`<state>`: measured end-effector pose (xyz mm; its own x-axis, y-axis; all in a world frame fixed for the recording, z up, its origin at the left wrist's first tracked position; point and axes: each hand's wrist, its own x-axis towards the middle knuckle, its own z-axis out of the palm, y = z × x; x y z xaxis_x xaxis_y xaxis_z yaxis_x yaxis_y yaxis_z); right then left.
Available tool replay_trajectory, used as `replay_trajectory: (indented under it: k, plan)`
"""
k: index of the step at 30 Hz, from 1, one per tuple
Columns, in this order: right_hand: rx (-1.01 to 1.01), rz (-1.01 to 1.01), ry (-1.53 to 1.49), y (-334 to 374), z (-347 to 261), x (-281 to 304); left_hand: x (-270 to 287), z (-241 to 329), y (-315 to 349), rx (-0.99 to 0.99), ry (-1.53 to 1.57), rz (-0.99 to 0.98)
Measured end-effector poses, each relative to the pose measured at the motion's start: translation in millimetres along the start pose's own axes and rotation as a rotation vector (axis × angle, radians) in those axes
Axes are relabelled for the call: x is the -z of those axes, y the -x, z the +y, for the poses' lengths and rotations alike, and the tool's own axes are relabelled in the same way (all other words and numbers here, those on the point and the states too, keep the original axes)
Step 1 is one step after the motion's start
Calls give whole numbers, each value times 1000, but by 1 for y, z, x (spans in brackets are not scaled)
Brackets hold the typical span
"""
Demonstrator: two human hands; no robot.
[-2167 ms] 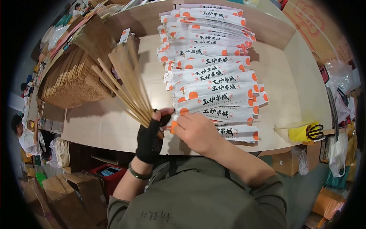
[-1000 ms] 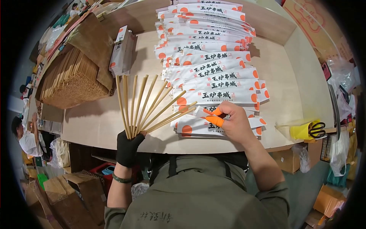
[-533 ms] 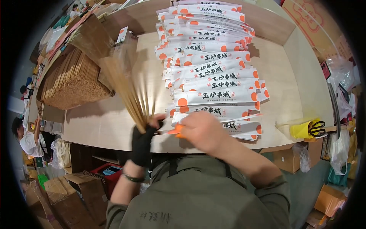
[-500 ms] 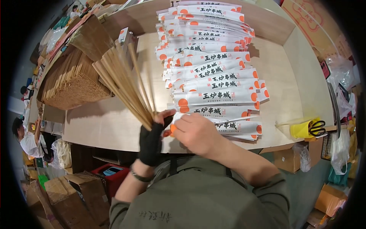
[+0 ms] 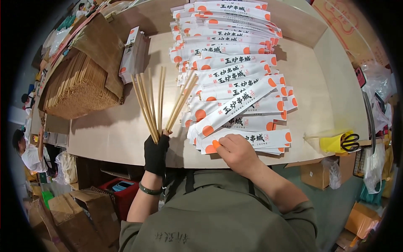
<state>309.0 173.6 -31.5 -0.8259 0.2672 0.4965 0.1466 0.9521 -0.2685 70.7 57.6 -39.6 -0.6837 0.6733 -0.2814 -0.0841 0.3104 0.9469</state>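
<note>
My left hand (image 5: 156, 155), in a black fingerless glove, is closed round a fanned bunch of plain wooden chopsticks (image 5: 150, 105), which point up and away from me. My right hand (image 5: 239, 154) wears an orange finger cover. Its bent fingers pinch at the left end of a white paper chopstick sleeve (image 5: 268, 137) at the near end of a long pile; the fingertips are partly hidden. One sleeve (image 5: 237, 108) lies slantwise on top of the pile (image 5: 235, 61). The sleeves are white with orange dots and dark lettering.
A large stack of wooden chopsticks (image 5: 84, 86) in brown paper lies at the left, beside an upright stack of sleeves (image 5: 133, 56). Black-handled scissors (image 5: 349, 141) and a yellow holder (image 5: 331, 143) are at the table's right edge. Cardboard boxes (image 5: 71, 218) stand below left; people are at far left.
My hands have moved apart, the left one leftward with the chopsticks. A sleeve now lies slanted on the pile, and my right hand has come to the pile's near end.
</note>
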Motion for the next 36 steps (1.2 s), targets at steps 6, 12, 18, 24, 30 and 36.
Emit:
replay_trajectory:
  k: [6,12,18,24,30,36]
  plan:
    - [-141,91,-161,-2,7,4,24,3,8,23,-55,37]
    - [-801,99,-749,-29,15,37,42,17,22,-161,-178,-22]
    - [-863,27,-977,-31,22,49,54,38,24,-219,-324,-94]
    - [-106,141,-131,-51,9,45,30,48,18,-285,-138,-218]
    - [105,189,53,-94,13,21,-45,42,-1,-350,396,-98]
    - [-8,-108,29,-21,-6,24,2,7,-20,-52,114,26]
